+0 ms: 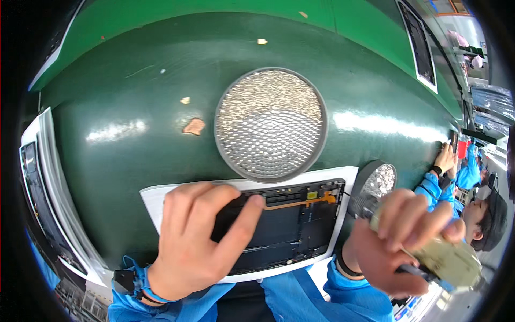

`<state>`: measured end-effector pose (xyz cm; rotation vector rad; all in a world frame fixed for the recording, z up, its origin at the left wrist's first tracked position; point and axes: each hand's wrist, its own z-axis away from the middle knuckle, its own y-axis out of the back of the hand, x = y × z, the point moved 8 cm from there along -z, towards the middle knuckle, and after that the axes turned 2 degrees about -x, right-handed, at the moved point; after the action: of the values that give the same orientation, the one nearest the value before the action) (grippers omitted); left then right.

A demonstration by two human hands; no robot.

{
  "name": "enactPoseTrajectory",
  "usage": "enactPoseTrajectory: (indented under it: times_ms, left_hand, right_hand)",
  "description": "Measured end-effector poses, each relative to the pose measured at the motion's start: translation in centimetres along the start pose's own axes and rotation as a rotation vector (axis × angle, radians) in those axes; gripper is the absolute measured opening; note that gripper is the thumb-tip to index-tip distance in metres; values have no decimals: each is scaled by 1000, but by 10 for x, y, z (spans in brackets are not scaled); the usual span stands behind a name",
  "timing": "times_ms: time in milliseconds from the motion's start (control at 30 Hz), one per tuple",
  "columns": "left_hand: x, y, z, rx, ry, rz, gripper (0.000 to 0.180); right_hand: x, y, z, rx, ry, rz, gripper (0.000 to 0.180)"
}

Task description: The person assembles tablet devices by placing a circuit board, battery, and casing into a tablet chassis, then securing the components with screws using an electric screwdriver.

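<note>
An opened tablet-like device lies on a white sheet in front of me, its dark insides showing an orange flex cable. My left hand rests over its left part, fingers apart, the index fingertip touching near the upper edge and covering what lies beneath. On the right, my right hand is closed around a bulky, pale yellow-green electric screwdriver, blurred by motion. Its thin tip is beside a small round grey dish of shiny small metal pieces, probably screws.
Beyond the device stands a large round grey tray with many tiny metal pieces. Brown scraps lie on the green table. Similar devices rest on stacked sheets at left and at far right. A co-worker sits at right.
</note>
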<state>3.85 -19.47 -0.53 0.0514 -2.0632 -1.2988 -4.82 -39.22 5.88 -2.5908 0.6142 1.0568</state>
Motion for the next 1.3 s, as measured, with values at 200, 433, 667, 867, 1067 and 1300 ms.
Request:
enactPoseTrajectory:
  times_ms: [200, 433, 667, 867, 1067, 1300]
  left_hand:
    - [-5, 4, 1, -33, 11, 23, 53]
    - [-9, 4, 3, 77, -54, -13, 33]
    - [-6, 4, 1, 35, -71, -79, 34]
    - [8, 2, 1, -5, -29, -188, 35]
    - [13, 0, 2, 42, -53, -243, 32]
    - [5, 3, 7, 26, -26, -190, 32]
  right_hand:
    - [-13, -39, -16, -274, -28, -94, 78]
    - [21, -49, -3, -53, 44, -120, 70]
    - [29, -48, -5, -69, 68, -174, 69]
    - [23, -46, -7, -80, -53, -189, 62]
    - [0, -56, -29, 139, -36, 146, 46]
    - [17, -71, -26, -215, 17, -116, 60]
